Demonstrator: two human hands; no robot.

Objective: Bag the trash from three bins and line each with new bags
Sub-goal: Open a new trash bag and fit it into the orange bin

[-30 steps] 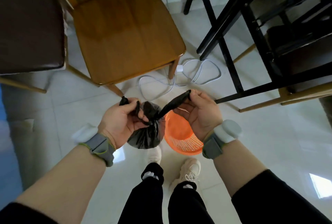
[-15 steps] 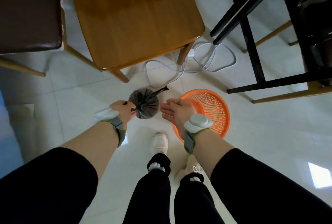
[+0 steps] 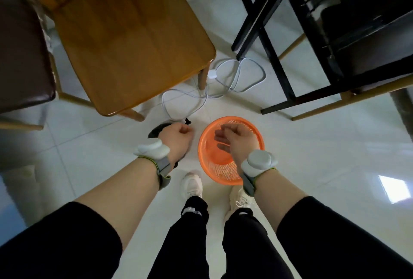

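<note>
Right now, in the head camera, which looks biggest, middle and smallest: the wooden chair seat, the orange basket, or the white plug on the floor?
1. wooden chair seat, though it sits nearer the camera
2. orange basket
3. white plug

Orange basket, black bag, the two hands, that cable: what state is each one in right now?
Orange basket: upright on the floor, no liner, nothing visible inside.
Black trash bag: tied, low by the floor, mostly hidden behind the left hand.
Left hand: fingers curled at the bag's top.
Right hand: relaxed, holding nothing, over the basket.
White cable: lying in loose loops on the floor.
</note>
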